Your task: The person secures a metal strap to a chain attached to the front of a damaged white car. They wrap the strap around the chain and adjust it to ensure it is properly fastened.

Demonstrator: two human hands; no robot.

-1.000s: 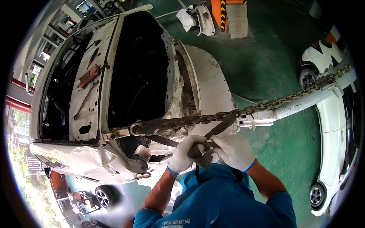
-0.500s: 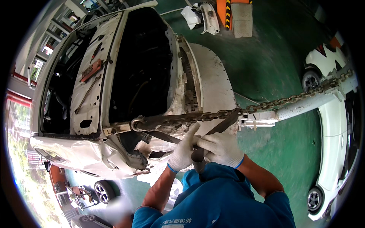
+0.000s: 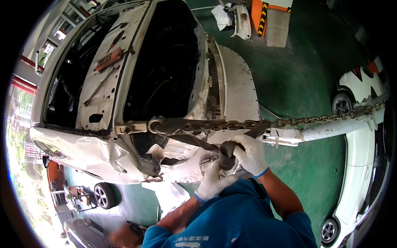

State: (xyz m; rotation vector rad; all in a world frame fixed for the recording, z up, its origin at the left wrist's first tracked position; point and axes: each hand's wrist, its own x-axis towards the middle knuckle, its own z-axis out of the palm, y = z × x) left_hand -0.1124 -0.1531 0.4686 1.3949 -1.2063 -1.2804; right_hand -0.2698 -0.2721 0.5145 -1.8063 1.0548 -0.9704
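A dark, wide strap (image 3: pixel 188 141) runs from the clamp ring (image 3: pixel 156 125) on the damaged white car body toward my chest, and its loose part is coiled or folded in front of me. My gloved right hand (image 3: pixel 250 155) is closed on this strap, beside the fold. Just below the fold is my gloved left hand (image 3: pixel 215 182), thumb stretched out to the right and fingers apart; whether its fingertips touch the strap is hard to make out. Above both hands a rusty chain (image 3: pixel 244 125) is stretched across, with the strap's other end looped at it.
The stripped white car body (image 3: pixel 124 151) fills the left, with a red tool (image 3: pixel 109 60) and a metal bar (image 3: pixel 100 86) on its pillar. A grey pulling arm (image 3: pixel 331 131) holds the chain at right. Behind stand white cars (image 3: pixel 355 177). A person (image 3: pixel 124 237) is at lower left.
My hands have drawn apart: the left has dropped below the strap's fold, while the right has moved up slightly. The strap's folded part has risen. The view has shifted a little.
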